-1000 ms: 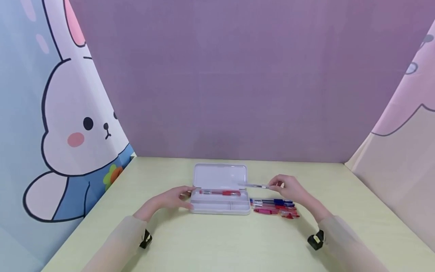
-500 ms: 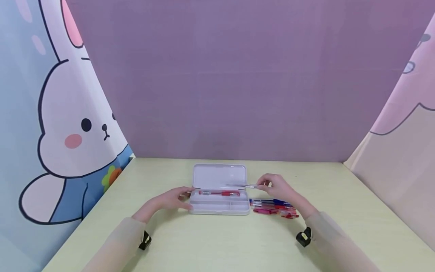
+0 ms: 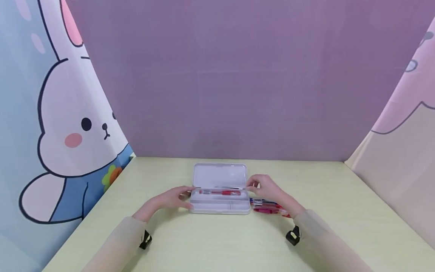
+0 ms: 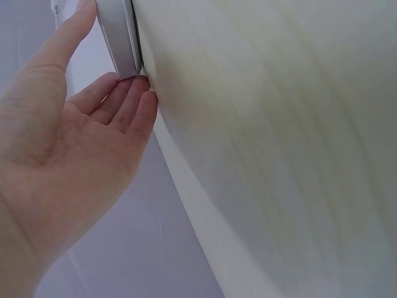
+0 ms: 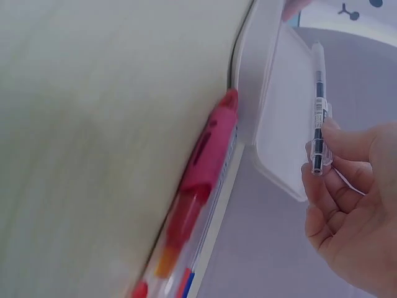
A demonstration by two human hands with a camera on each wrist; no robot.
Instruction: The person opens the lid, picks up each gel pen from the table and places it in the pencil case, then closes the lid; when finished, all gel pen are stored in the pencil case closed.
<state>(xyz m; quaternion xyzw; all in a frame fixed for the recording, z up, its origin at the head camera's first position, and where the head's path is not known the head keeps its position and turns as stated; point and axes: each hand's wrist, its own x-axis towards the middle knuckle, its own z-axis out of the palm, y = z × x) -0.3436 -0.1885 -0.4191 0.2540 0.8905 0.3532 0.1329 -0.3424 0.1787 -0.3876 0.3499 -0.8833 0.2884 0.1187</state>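
One clear pen (image 5: 320,105) is pinched in the right hand (image 3: 267,187), by the open lid (image 3: 219,175) of the pencil case (image 3: 219,212); left hand (image 3: 172,198) kinda grips its end, red pen (image 3: 225,193) sitting inside.

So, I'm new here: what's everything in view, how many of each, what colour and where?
Pen case: one, white, open on the table.
Red pen: one, red and clear, in the case's rear compartment.
Held pen: one, clear and black, pinched in the right fingers.
Loose pens: several, exact count unclear; pink, red, blue; beside the case's right end.
Table: one, pale yellow, under the case.
Back panel: one, purple, behind the table.
Rabbit-print panel: one, blue and white, left.
Right panel: one, pink and cream, right.
Small devices: two, black, one at each sleeve.
Sleeves: two, beige, lower left and right.
Left fingers: bare, holding the case's left end.
Right fingers: bare, by the case's right end.
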